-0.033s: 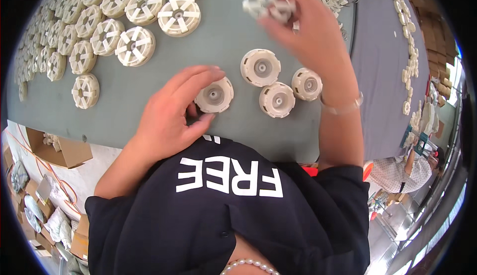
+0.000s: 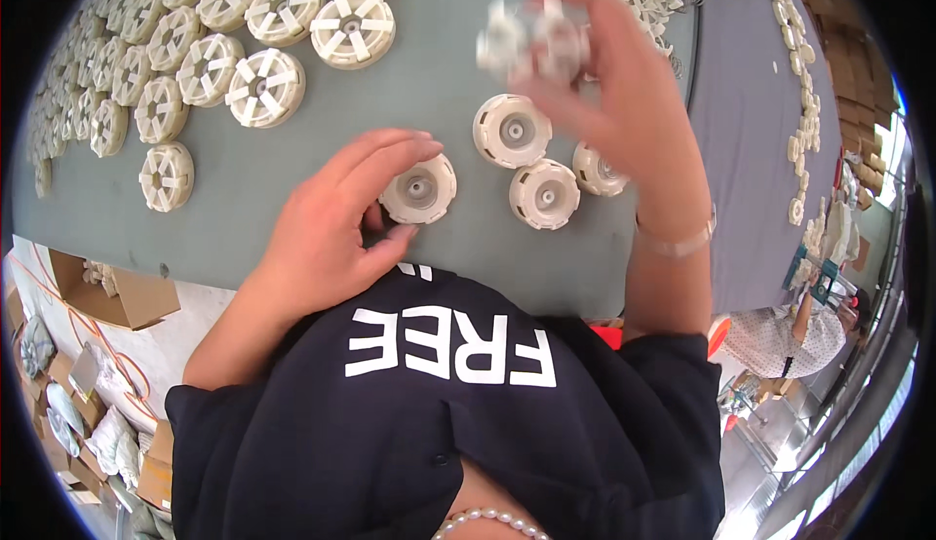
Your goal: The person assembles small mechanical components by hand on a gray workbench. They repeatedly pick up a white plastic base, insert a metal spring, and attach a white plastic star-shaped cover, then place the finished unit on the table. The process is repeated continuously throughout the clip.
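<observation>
A: What fills the view, starting with the biggest thing?

B: A grey-green table [image 2: 439, 82] runs across the upper half. Below it is the person's dark navy shirt [image 2: 439, 423] with white lettering.

A: What lies on the table?

B: Up and to the left of the left hand, rows of finished cream spoked wheels [image 2: 263, 87] sit flat, close together. Just right of that hand, three cream round hubs [image 2: 542, 192] lie flat, near one another.

A: And the left hand?

B: The left hand [image 2: 331, 223] rests at the table's near edge. Its fingers curl narrowly around a fourth cream hub [image 2: 419, 190]: fingertips touch the hub's upper left rim, the thumb presses its lower left rim. The hub lies flat on the table, its right half uncovered.

A: The right hand?

B: The right hand [image 2: 609, 92] is raised above the three hubs, fingers closed around a blurred cream spoked piece [image 2: 531, 38] at the fingertips, its exact form unclear.

A: Anything smaller?

B: A clear bracelet [image 2: 675, 241] circles the right wrist.
</observation>
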Motion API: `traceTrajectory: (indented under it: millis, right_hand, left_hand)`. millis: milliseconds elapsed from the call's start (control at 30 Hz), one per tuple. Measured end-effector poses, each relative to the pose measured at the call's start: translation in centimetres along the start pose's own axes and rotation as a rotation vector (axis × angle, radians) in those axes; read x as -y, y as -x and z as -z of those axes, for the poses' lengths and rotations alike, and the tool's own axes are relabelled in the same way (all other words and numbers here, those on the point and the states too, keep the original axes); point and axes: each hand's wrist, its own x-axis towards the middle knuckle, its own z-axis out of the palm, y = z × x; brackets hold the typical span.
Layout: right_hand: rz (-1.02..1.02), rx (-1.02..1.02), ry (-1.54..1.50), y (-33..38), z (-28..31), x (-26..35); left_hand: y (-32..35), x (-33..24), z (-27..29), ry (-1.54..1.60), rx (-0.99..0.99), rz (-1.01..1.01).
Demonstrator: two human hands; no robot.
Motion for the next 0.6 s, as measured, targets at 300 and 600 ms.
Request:
traceTrajectory:
  millis: [300,600]
  right_hand:
    - [-0.11,0.139,-0.033,16.7,-5.6,-2.1]
    - [-0.024,0.073,0.098,18.4,-5.1,-3.0]
  left_hand:
    - [0.0,1.0,-0.3,0.003,-0.017,-0.065]
    - [0.8,-0.2,-0.1,-0.041,-0.026,-0.011]
